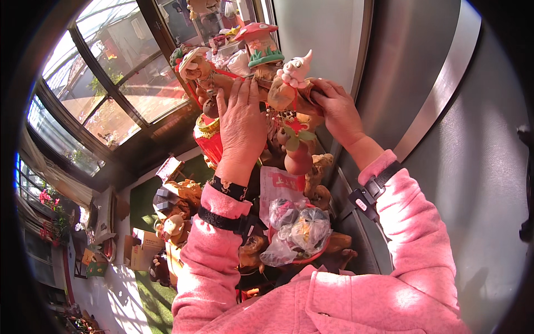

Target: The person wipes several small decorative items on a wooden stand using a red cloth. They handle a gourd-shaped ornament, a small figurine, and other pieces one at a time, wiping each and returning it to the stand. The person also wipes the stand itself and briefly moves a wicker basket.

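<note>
A gnarled piece of brown wood (273, 85) stretches across in front of me at the top. My left hand (243, 121) lies over its left part, fingers extended across the wood and thumb hidden. At its right end, my right hand (336, 110) has its fingers bent around the edge. On or against the wood stand a mushroom-house figurine (260, 44) with a pink cap, a white animal figurine (296, 70) and a hatted figure (196, 67). Below it hangs a brown gourd (298, 160) with green leaves (294, 140).
Under my arms, a red basin (311, 258) holds plastic bags (308, 229). A red lantern-like ornament (208, 140) stands left of my left hand. A grey panel (400, 83) rises close on the right. Glazed doors (112, 83), a cardboard box (144, 250) and carved wood (187, 194) are left.
</note>
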`<action>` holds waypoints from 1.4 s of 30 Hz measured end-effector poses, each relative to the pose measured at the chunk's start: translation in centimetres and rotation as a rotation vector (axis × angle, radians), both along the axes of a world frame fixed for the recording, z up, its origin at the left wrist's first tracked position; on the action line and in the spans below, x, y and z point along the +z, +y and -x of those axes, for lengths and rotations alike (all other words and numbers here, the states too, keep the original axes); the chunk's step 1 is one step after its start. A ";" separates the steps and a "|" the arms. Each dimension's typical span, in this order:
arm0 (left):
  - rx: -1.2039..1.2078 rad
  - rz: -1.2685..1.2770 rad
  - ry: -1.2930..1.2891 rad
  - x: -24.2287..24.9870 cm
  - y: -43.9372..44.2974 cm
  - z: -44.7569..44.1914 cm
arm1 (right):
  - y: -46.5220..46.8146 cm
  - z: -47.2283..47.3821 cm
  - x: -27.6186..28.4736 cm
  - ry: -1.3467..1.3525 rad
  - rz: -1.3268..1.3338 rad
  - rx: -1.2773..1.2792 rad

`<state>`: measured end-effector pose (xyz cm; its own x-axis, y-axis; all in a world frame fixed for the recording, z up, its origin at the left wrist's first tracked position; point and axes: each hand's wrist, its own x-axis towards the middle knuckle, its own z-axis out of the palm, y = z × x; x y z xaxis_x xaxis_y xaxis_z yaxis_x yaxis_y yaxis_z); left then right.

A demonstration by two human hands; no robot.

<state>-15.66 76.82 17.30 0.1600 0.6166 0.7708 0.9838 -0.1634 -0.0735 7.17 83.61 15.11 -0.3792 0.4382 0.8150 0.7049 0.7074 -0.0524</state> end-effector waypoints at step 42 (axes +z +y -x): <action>-0.025 0.039 -0.012 1.1 1.3 -2.3 | 12.5 -3.7 -13.0 1.031 0.903 0.145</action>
<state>-13.33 78.15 18.37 0.1667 0.6422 0.7482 0.9801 -0.1906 -0.0548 10.92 96.07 2.14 0.1298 0.9692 0.2091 -0.0096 0.2121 -0.9772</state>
